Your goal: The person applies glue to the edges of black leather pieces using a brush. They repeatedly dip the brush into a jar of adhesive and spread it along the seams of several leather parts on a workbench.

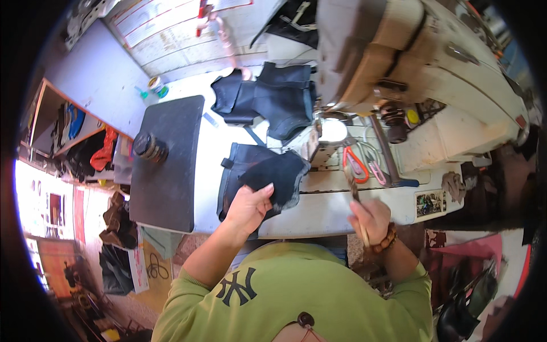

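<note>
My left hand (249, 210) is closed on the near edge of a black leather piece (268, 174), thumb on top. The piece has a ragged, greyish right edge and lies over a dark strap-like part on the white table. To the right, above the table's front edge, my right hand (371, 221) grips a slim wooden-handled brush (354, 191). Its brown tip points away from me and is blurred. Beyond the left hand lie more cut black leather parts (279, 102), some folded over each other.
A large sewing machine (399, 62) takes up the right, with orange-handled scissors (354, 162) and a hammer (387, 151) at its base. On the left a dark jar (149, 147) stands on a black board (165, 182). A small green-and-white container (156, 85) sits farther back.
</note>
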A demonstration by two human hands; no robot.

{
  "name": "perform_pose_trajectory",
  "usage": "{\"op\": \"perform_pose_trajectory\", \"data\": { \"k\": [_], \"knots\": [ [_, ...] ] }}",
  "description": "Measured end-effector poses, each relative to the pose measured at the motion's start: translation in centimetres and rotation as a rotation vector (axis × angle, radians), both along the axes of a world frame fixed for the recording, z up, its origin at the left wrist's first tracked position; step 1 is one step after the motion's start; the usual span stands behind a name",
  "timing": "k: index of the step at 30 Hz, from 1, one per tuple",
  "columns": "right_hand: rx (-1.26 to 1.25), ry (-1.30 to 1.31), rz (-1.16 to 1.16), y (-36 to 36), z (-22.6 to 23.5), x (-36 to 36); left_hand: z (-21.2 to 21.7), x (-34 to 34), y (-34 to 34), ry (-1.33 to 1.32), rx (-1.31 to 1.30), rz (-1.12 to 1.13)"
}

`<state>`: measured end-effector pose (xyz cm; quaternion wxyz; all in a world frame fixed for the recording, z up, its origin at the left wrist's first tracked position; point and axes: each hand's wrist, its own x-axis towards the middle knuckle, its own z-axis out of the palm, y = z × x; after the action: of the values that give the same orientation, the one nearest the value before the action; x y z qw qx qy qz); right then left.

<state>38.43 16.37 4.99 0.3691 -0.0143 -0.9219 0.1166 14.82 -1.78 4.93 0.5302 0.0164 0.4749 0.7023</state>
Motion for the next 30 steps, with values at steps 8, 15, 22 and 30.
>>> {"op": "perform_pose_trajectory", "data": {
  "k": [8, 15, 22, 30],
  "knots": [
    [0.089, -0.106, -0.233, 3.3, -2.5, -1.4, -3.4, -1.2, -0.3, 0.235, -0.261, 0.082],
    [-0.055, -0.231, -0.33, 2.6, -3.9, -2.8, -6.1, -0.6, -2.3, -0.063, -0.082, -0.058],
    [0.049, -0.357, -0.417, 3.4, -4.7, -3.3, -5.9, -1.3, -2.0, 0.224, -0.272, -0.265],
    [0.038, -0.413, -0.453, 3.9, -5.8, -2.8, -4.4, -4.6, -5.7, 0.788, -0.391, -0.027]
  ]
}}
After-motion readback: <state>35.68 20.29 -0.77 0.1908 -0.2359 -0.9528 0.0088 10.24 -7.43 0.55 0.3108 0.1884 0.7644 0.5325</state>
